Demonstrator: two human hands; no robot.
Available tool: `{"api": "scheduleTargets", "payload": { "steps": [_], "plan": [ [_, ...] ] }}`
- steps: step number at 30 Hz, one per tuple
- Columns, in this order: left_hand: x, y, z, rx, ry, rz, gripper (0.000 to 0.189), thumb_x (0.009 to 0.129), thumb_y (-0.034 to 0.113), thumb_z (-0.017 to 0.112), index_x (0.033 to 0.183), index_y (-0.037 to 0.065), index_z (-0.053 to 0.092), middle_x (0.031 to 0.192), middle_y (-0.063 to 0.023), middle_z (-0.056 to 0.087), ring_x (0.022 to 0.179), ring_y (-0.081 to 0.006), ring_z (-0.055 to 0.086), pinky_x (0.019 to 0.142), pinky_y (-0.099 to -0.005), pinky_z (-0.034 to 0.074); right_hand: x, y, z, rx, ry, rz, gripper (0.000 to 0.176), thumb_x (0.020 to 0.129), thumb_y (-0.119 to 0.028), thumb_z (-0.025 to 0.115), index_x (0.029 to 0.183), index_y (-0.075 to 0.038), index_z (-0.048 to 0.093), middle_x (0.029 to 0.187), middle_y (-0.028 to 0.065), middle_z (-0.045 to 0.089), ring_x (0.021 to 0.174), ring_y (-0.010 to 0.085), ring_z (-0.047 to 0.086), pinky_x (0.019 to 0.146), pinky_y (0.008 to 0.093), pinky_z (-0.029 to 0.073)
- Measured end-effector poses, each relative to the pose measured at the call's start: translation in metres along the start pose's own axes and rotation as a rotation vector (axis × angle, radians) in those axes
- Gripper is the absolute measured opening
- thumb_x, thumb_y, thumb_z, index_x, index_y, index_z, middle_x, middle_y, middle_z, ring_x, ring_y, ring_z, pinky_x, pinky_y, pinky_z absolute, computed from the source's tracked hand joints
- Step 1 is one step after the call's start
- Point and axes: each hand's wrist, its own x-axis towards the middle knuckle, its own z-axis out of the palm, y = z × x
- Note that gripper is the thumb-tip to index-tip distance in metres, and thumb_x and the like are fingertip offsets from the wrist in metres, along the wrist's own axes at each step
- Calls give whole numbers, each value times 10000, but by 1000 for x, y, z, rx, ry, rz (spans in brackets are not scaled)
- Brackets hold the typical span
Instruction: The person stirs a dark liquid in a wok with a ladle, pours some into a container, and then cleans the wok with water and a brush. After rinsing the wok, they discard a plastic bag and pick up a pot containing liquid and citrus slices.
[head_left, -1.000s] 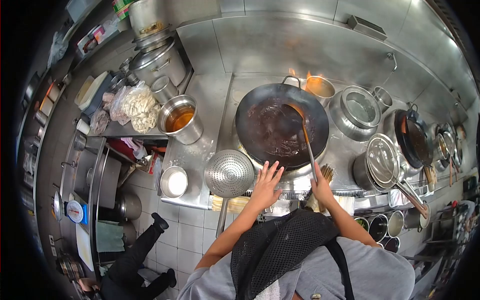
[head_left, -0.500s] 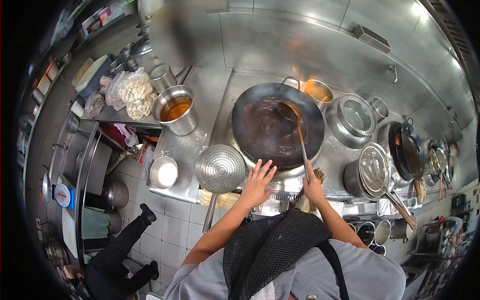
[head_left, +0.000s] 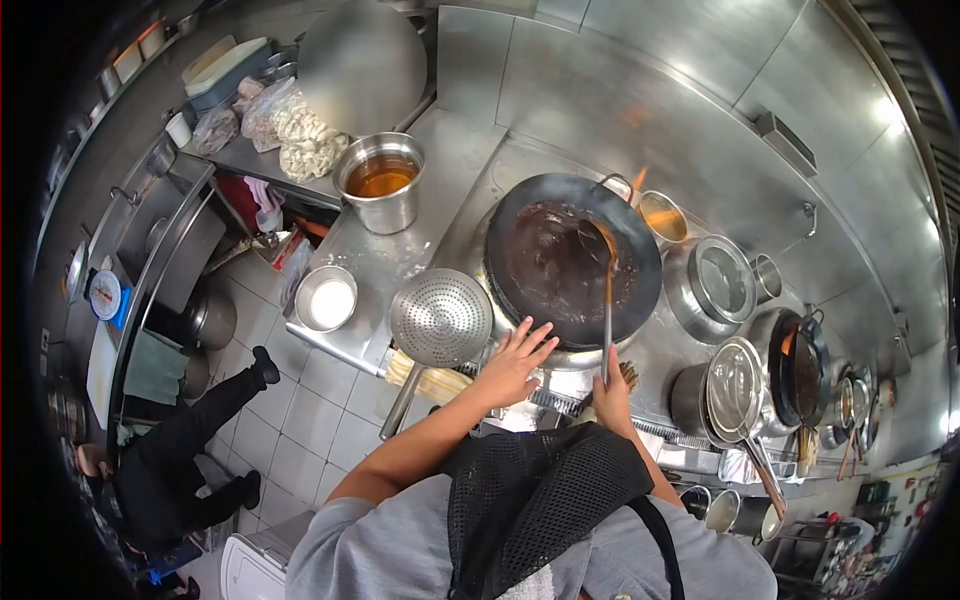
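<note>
The right hand (head_left: 612, 392) gripped the ladle (head_left: 606, 300), whose bowl lay inside the wok (head_left: 545, 265); the left hand (head_left: 515, 362) was open, with fingers spread, just at the wok's near rim

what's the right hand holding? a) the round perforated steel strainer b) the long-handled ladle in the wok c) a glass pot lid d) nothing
B: the right hand grips the end of the long-handled metal ladle, whose bowl sits in the large dark round wok.
</note>
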Motion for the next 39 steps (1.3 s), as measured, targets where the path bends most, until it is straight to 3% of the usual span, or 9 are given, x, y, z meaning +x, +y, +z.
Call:
{"api": "scheduleTargets", "payload": {
  "steps": [5, 6, 15, 21, 23, 27, 33, 35, 39],
  "plan": [
    [1, -1, 4, -4, -11, -27, 836, 823, 138, 730, 1556, 134, 326, 1653, -93, 211, 1536, -410, 117, 1202, -601, 232, -19, -35, -73, 218, -295, 480, 740, 920, -19, 547, 1597, -73, 253, 1212, 154, 655, 811, 165, 599, 775, 311, 512],
    [2, -2, 3, -1, -18, -22, 838, 824, 137, 728, 1557, 135, 322, 1652, -93, 212, 1536, -412, 115, 1202, -600, 235, -20, -4, -64, 194, -125, 138, 714, 945, -39, 546, 1602, -123, 281, 652, -34, 513, 523, 70, 470, 489, 258, 414],
    [2, -1, 0, 23, -47, -19, 841, 835, 178, 747, 1558, 116, 321, 1656, -104, 196, 1537, -422, 98, 1210, -591, 227, -49, 1, -67, 267, -40, 373, 634, 964, -81, 534, 1558, -52, 314, 982, 139, 675, 683, 169, 622, 547, 306, 507],
    [2, -2, 0, 34, -46, -2, 841, 838, 175, 741, 1560, 109, 316, 1661, -104, 185, 1537, -424, 93, 1207, -593, 233, -53, -75, -70, 1017, -247, 814, 489, 993, -122, 570, 1457, -100, 416, 736, -30, 468, 514, 63, 411, 457, 237, 392],
    [3, -2, 0, 41, -61, -4, 844, 839, 179, 739, 1563, 109, 311, 1661, -103, 188, 1538, -421, 94, 1207, -593, 232, -30, -60, -79, 1870, -408, 1067, 466, 994, -141, 589, 1428, -107, 425, 719, -34, 443, 494, 73, 402, 441, 242, 392],
    [2, -3, -1, 29, -71, 0, 841, 840, 192, 738, 1565, 119, 318, 1661, -106, 189, 1539, -420, 92, 1208, -594, 229, -18, -99, -82, 787, -380, 520, 629, 971, -78, 526, 1561, -92, 308, 698, -5, 480, 460, 67, 423, 425, 234, 378],
    [2, 4, 0, 50, -61, -12, 842, 834, 178, 736, 1563, 113, 320, 1665, -115, 179, 1539, -414, 102, 1212, -579, 225, 5, -20, -90, 305, -154, 117, 728, 891, 11, 513, 1585, -75, 311, 793, -22, 551, 577, 35, 454, 507, 228, 398],
    [-1, 7, 1, 74, -37, -16, 837, 825, 164, 734, 1556, 106, 331, 1663, -120, 184, 1536, -414, 120, 1204, -583, 242, 36, -28, -95, 172, -173, 185, 696, 892, -11, 553, 1557, -72, 356, 1183, 132, 688, 929, 218, 664, 874, 343, 507],
    [-14, 15, 7, 21, 12, -17, 814, 840, 151, 719, 1557, 112, 333, 1656, -148, 200, 1529, -416, 156, 1209, -573, 235, 83, -42, -69, 3, -172, 184, 675, 915, -58, 594, 1551, -100, 372, 1153, 227, 691, 951, 269, 680, 889, 354, 502]
  ]
}}
